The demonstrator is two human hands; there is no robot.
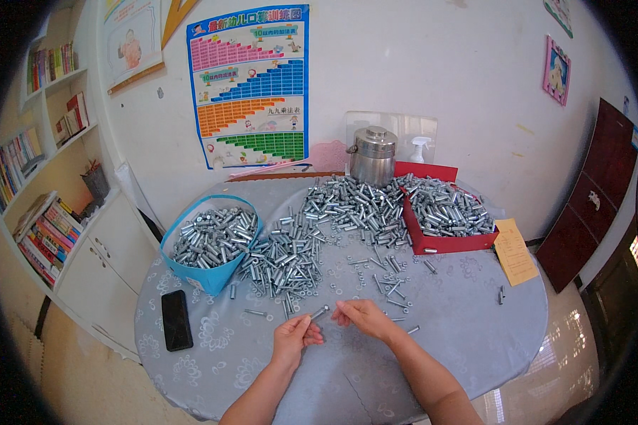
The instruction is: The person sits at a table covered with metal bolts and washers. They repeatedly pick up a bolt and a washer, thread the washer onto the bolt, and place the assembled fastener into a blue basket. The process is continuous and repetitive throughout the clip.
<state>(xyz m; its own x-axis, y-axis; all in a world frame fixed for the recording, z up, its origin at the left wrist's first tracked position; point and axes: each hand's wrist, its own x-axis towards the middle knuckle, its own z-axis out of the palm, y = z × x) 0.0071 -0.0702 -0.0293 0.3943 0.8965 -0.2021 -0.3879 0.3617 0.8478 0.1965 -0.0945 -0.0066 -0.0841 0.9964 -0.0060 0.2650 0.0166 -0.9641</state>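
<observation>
My left hand [292, 341] pinches a silvery metal bolt [320, 312] between thumb and fingers, its far end pointing up and to the right. Just right of that end is my right hand [364, 318], fingers curled and thumb tucked in. Whatever may be between those fingers is too small to make out. Beyond both hands, a loose pile of bolts [280, 265] with washers and nuts spreads over the grey tablecloth. A single bolt [255, 312] lies left of my left hand, and another bolt [413, 329] lies beside my right wrist.
A blue container [209, 276] full of bolts stands at the left, a red box [454, 243] of them at the right. Behind is a steel pot [373, 157]. A black phone [176, 320] and a yellow paper [515, 253] lie near opposite edges of the table.
</observation>
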